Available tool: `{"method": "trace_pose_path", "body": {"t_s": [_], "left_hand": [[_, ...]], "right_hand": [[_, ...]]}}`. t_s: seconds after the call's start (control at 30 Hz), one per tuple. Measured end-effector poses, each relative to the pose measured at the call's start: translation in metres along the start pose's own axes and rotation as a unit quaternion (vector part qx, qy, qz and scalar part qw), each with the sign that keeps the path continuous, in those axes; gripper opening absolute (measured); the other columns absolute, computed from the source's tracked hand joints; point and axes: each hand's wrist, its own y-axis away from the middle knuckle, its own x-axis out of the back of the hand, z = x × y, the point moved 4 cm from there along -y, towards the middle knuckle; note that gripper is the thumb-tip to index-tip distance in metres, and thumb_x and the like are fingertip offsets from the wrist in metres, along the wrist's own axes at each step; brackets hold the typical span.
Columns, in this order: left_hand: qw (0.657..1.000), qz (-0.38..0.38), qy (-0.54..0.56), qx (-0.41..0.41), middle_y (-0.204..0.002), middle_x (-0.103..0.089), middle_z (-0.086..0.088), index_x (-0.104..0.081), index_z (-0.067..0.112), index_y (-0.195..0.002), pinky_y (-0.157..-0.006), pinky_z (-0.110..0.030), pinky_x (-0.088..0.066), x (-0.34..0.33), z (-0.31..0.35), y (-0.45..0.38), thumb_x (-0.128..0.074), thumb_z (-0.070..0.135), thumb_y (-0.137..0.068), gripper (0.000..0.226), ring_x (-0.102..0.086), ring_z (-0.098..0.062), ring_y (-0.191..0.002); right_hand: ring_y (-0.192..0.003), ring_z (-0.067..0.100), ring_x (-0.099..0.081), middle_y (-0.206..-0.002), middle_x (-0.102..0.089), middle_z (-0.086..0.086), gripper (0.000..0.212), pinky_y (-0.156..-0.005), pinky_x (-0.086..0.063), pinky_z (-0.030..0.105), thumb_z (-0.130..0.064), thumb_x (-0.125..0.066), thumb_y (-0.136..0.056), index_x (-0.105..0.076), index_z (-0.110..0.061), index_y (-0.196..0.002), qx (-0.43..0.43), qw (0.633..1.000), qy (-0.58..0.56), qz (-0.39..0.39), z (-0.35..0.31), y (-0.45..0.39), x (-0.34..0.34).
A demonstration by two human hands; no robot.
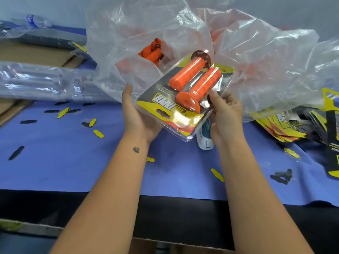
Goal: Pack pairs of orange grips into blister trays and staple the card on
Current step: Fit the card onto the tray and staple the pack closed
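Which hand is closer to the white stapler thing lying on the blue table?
Right. The right hand sits just above the white tool, nearly touching; the left hand is farther off, across the pack.

Two bright orange grips (194,83) lie on a card (183,114) printed yellow and black with a red band at its near corner. The tabletop (64,162) wears a blue-violet cloth scattered with yellow and black paper cutouts (63,112). More yellow, black and red cards (286,125) lie right. The plastic bag (247,61) is clear, tinted orange by grips inside.
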Motion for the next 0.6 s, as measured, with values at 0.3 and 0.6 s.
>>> {"method": "trace_pose_path", "body": {"t_s": [0.3,0.6], "left_hand": [[0.967,0.054,-0.243,0.055,-0.100,-0.072,-0.009,-0.068,0.016,-0.103,-0.088,-0.049,-0.055,-0.002,-0.008,0.003,-0.063,0.011,-0.085,0.020,-0.067,-0.029,-0.097],[0.968,0.239,-0.042,-0.059,-0.079,-0.073,-0.005,-0.065,0.010,-0.094,-0.058,-0.030,-0.060,0.017,0.007,-0.008,-0.060,0.000,-0.091,0.011,-0.070,-0.014,-0.064]], "right_hand": [[-0.062,0.016,-0.048,-0.062,-0.040,0.004,0.027,-0.062,-0.050,0.027,-0.001,-0.060,-0.094,-0.043,-0.013,-0.076,0.009,1.000,0.021,0.001,0.000,0.002,-0.002],[-0.060,0.013,-0.052,-0.066,-0.056,0.003,0.026,-0.058,-0.043,0.022,-0.016,-0.072,-0.087,-0.058,-0.016,-0.066,-0.031,0.976,0.209,-0.061,0.008,0.004,-0.004]]}}
